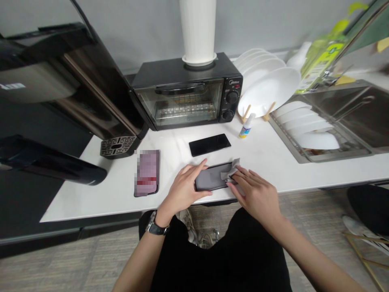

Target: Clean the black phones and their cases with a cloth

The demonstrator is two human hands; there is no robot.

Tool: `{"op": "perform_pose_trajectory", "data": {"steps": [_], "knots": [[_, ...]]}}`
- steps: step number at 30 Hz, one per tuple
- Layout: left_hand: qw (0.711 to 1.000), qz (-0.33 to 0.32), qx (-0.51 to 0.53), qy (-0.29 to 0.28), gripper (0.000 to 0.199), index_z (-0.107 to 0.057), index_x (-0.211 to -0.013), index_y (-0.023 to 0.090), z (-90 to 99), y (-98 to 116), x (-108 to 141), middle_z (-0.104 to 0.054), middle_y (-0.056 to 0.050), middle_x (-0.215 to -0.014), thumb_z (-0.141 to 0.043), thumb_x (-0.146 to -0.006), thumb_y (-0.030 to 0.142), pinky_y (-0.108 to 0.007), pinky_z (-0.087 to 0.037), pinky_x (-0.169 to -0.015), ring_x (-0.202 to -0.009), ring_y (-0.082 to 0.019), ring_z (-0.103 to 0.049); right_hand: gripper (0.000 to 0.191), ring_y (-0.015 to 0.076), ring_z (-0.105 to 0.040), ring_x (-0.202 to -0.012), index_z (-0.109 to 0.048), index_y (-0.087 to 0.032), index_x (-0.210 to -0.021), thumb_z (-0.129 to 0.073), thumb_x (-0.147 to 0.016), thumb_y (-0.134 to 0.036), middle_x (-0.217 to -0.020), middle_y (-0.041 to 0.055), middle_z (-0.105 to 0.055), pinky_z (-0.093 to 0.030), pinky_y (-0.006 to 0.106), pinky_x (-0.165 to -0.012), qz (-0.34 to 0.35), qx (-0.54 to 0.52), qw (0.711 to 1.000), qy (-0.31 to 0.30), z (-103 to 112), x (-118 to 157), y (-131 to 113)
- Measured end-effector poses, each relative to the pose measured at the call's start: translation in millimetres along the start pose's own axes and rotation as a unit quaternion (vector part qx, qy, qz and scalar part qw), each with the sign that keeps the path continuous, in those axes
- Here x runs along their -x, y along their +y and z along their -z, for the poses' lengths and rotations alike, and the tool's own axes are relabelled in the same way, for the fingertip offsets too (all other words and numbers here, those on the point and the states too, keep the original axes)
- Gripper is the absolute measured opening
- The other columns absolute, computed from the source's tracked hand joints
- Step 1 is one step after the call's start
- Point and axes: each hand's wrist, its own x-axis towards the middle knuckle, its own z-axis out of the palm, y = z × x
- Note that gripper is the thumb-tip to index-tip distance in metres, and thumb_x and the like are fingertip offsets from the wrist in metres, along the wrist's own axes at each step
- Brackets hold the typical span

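My left hand (pixel 186 184) grips the left end of a dark grey phone case (pixel 209 177), which lies flat near the counter's front edge. Its thumb is on the near side and its fingers are on the far side. Pinched under the fingers of my right hand (pixel 255 192) is a crumpled light grey wipe (pixel 230 172), pressed on the case's right end. Just behind the case lies a black phone (pixel 209 144), screen up. A small spray bottle (pixel 246 126) with a white top stands behind and to the right.
Left of my hands another phone (pixel 147 172) lies on the white counter (pixel 100 200). A black toaster oven (pixel 188 97) stands at the back, with a drinks machine (pixel 103 81) and a dark bottle (pixel 51 162) on the left. White plates (pixel 267 87) and a sink (pixel 346 121) are at right.
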Motion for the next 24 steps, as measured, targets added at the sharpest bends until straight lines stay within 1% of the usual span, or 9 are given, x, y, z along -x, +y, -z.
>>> {"op": "perform_pose_trajectory", "data": {"steps": [2, 5, 8, 11, 15, 18, 20, 22, 24], "knots": [[1.000, 0.001, 0.002, -0.001, 0.113, -0.021, -0.167, 0.037, 0.4, 0.2, 0.1, -0.060, -0.002, -0.153, -0.092, -0.078, 0.038, -0.044, -0.042, -0.115, -0.131, -0.029, -0.053, 0.019, 0.0265, -0.073, -0.121, -0.073, -0.016, -0.110, -0.060, -0.104, -0.029, -0.114, 0.0069, -0.081, -0.056, 0.037, -0.104, -0.025, 0.002, 0.999, 0.024, -5.1, 3.0, -7.8], [1.000, 0.001, 0.005, -0.006, 0.113, -0.020, -0.167, 0.037, 1.4, -0.3, 0.6, -0.060, -0.002, -0.153, -0.091, -0.079, 0.039, -0.045, -0.042, -0.114, -0.131, -0.030, -0.053, 0.023, 0.0267, -0.072, -0.122, -0.072, -0.015, -0.118, -0.060, -0.104, -0.028, -0.122, 0.0085, -0.079, -0.055, 0.037, -0.104, -0.007, 0.000, 1.000, 0.016, -8.1, 11.3, -11.0], [1.000, 0.008, 0.007, -0.011, 0.114, -0.018, -0.167, 0.038, 2.3, -0.7, 0.7, -0.060, -0.002, -0.153, -0.091, -0.079, 0.038, -0.046, -0.041, -0.115, -0.133, -0.030, -0.052, 0.037, 0.0303, -0.070, -0.126, -0.069, -0.010, -0.127, -0.058, -0.106, -0.038, -0.130, 0.0132, -0.076, -0.052, 0.044, -0.109, 0.016, 0.010, 1.000, -0.022, -6.9, 15.8, -9.2], [1.000, 0.017, 0.008, -0.013, 0.114, -0.018, -0.167, 0.038, 2.5, -0.7, -0.7, -0.060, -0.002, -0.153, -0.090, -0.080, 0.038, -0.046, -0.041, -0.115, -0.132, -0.029, -0.052, 0.051, 0.0345, -0.070, -0.126, -0.066, -0.006, -0.131, -0.053, -0.106, -0.049, -0.131, 0.0176, -0.075, -0.049, 0.053, -0.114, -0.013, 0.027, 0.999, -0.044, -9.2, 9.8, -11.9], [1.000, -0.001, 0.013, -0.016, 0.111, -0.019, -0.168, 0.034, 1.0, -2.8, -4.3, -0.062, -0.004, -0.151, -0.088, -0.082, 0.038, -0.046, -0.043, -0.114, -0.131, -0.030, -0.054, 0.072, 0.0401, -0.070, -0.123, -0.067, 0.004, -0.126, -0.054, -0.101, -0.062, -0.126, 0.0286, -0.073, -0.054, 0.052, -0.108, -0.016, 0.007, 0.999, -0.032, -29.4, -12.6, -39.8], [1.000, -0.011, 0.012, -0.011, 0.099, -0.020, -0.168, 0.032, -0.3, -6.6, -5.2, -0.064, -0.004, -0.147, -0.078, -0.088, 0.022, -0.043, -0.047, -0.110, -0.126, -0.027, -0.057, 0.070, 0.0360, -0.074, -0.116, -0.070, 0.002, -0.119, -0.052, -0.101, -0.063, -0.116, 0.0273, -0.076, -0.057, 0.046, -0.105, 0.045, -0.082, 0.995, -0.031, -45.5, -27.4, -69.7], [1.000, -0.010, 0.010, -0.006, 0.098, -0.020, -0.168, 0.032, -0.7, -8.2, -4.4, -0.064, -0.004, -0.146, -0.074, -0.088, 0.016, -0.041, -0.047, -0.110, -0.126, -0.026, -0.057, 0.068, 0.0331, -0.074, -0.114, -0.071, -0.001, -0.117, -0.052, -0.101, -0.064, -0.114, 0.0247, -0.077, -0.057, 0.045, -0.106, 0.073, -0.133, 0.988, -0.041, -47.4, -29.5, -79.6], [1.000, -0.009, 0.007, -0.007, 0.103, -0.018, -0.168, 0.034, -0.6, -8.3, -3.1, -0.063, -0.003, -0.149, -0.079, -0.086, 0.021, -0.042, -0.046, -0.111, -0.127, -0.027, -0.055, 0.061, 0.0309, -0.073, -0.119, -0.070, -0.005, -0.119, -0.052, -0.103, -0.061, -0.118, 0.0212, -0.078, -0.056, 0.045, -0.107, 0.078, -0.151, 0.984, -0.054, -40.4, -23.4, -75.3], [1.000, -0.009, 0.004, -0.010, 0.111, -0.015, -0.169, 0.035, -0.3, -7.0, -2.2, -0.061, -0.003, -0.151, -0.086, -0.083, 0.033, -0.043, -0.044, -0.112, -0.128, -0.028, -0.054, 0.050, 0.0282, -0.071, -0.124, -0.069, -0.011, -0.122, -0.052, -0.105, -0.054, -0.123, 0.0164, -0.077, -0.055, 0.045, -0.109, 0.080, -0.146, 0.984, -0.069, -27.1, -11.0, -58.0]]}}
